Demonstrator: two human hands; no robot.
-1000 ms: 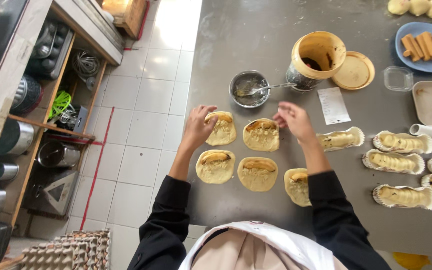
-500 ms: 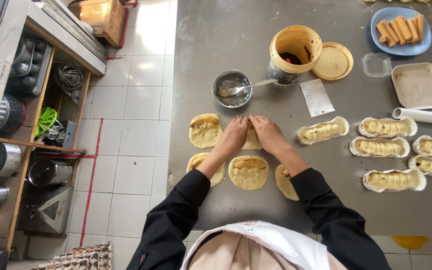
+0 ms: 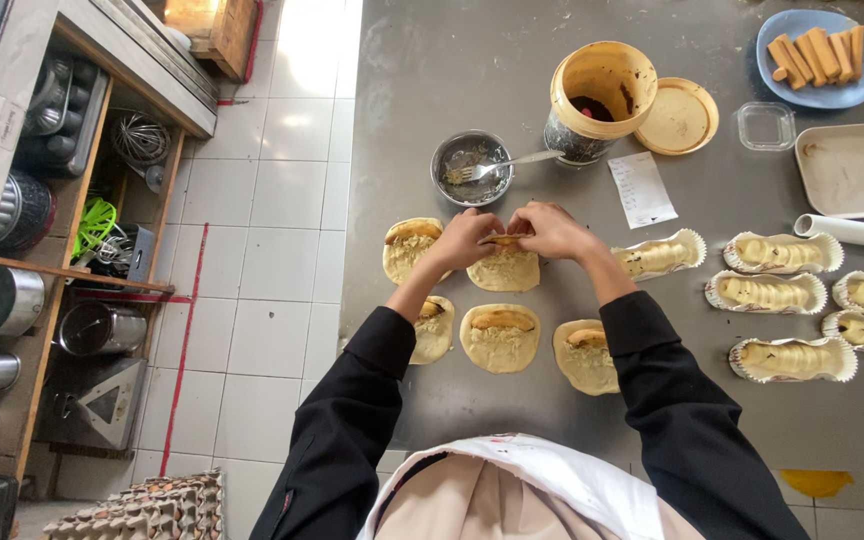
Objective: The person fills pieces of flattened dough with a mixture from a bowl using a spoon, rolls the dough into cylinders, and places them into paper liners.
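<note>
I see a grey steel worktable (image 3: pixel 452 60). On it stands a tall yellow tub (image 3: pixel 602 95) with dark filling at the bottom, its round lid (image 3: pixel 682 116) just beside. A blue plate (image 3: pixel 818 58) holds tan finger biscuits. A small steel bowl (image 3: pixel 470 166) holds a fork. My left hand (image 3: pixel 464 240) and right hand (image 3: pixel 549 230) both pinch the far edge of a round pale dough disc (image 3: pixel 504 268), fingers curled closed on it, in the upper row centre.

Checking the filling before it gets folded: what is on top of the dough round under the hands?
The dough round shows pale spread and a browned strip's end; both hands' fingers cover its far edge, hiding the rest.
</note>
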